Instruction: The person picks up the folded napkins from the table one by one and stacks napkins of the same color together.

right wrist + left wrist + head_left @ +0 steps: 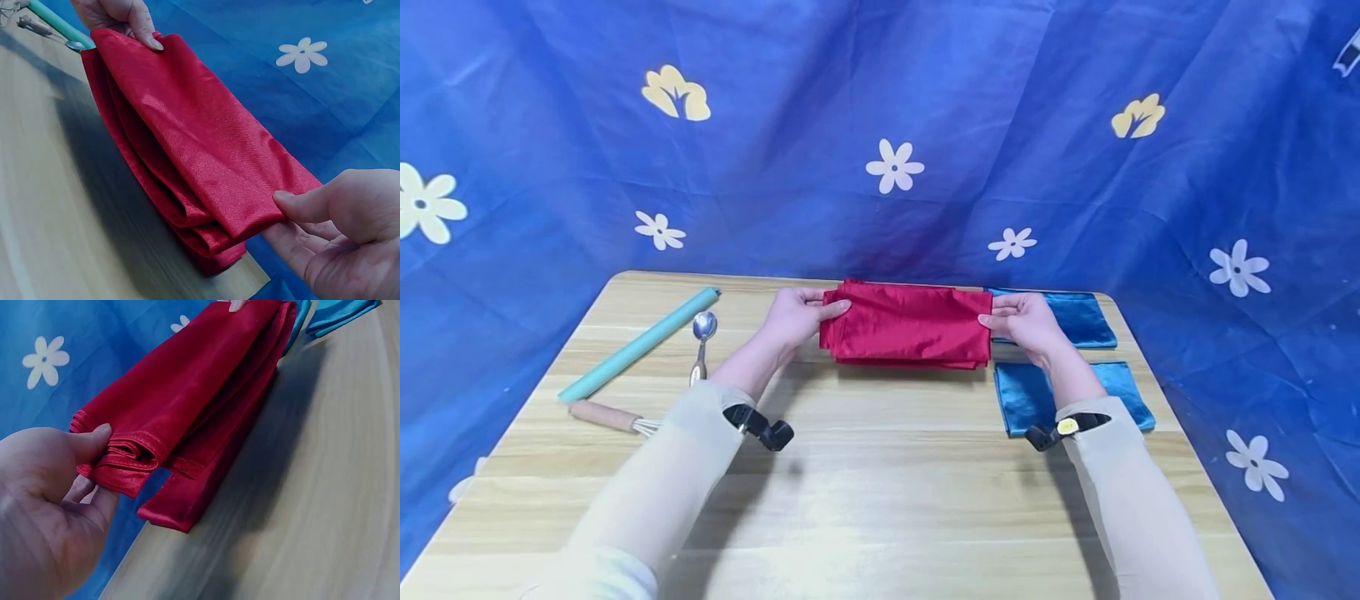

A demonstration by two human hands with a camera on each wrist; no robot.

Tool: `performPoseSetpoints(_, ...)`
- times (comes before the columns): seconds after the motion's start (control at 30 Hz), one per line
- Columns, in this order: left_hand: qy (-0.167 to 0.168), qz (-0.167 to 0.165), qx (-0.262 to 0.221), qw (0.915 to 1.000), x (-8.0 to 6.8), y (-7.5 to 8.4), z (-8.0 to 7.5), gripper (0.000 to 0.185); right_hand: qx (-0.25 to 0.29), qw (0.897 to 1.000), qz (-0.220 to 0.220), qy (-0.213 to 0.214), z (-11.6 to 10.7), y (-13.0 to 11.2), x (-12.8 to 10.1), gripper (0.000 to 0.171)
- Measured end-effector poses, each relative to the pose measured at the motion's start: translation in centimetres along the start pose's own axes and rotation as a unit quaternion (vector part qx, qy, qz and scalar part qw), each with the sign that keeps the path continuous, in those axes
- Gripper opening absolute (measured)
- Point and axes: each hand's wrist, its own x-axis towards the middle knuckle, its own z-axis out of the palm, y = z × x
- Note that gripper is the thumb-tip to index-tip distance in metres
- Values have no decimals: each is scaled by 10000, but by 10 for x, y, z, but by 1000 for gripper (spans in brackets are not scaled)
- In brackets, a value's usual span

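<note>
A red satin cloth (910,325), folded into several layers, is stretched between both hands near the table's far edge. My left hand (797,317) pinches its left end, thumb on top and fingers beneath. At the opposite end my right hand (1026,323) pinches the cloth the same way. In the left wrist view, the rolled layers of the red cloth (187,394) show at the end, and a lower fold hangs below the rest. Seen from the right wrist, the cloth (194,137) has loose folds opening along its near side, above the wooden tabletop.
Two folded blue cloths lie at the right, the far one (1082,319) partly behind my right hand and the near one (1123,392) under my forearm. At the left are a teal roll (640,343), a spoon (703,329) and a wooden-handled whisk (606,415). A blue flowered curtain (820,167) hangs behind.
</note>
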Motion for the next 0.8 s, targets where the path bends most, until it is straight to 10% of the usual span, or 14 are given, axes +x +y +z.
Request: performPoseSetpoints(0.8,348,-311,346,9983,56,-7,4,30,128,9995,275,26,9,-5,63,50)
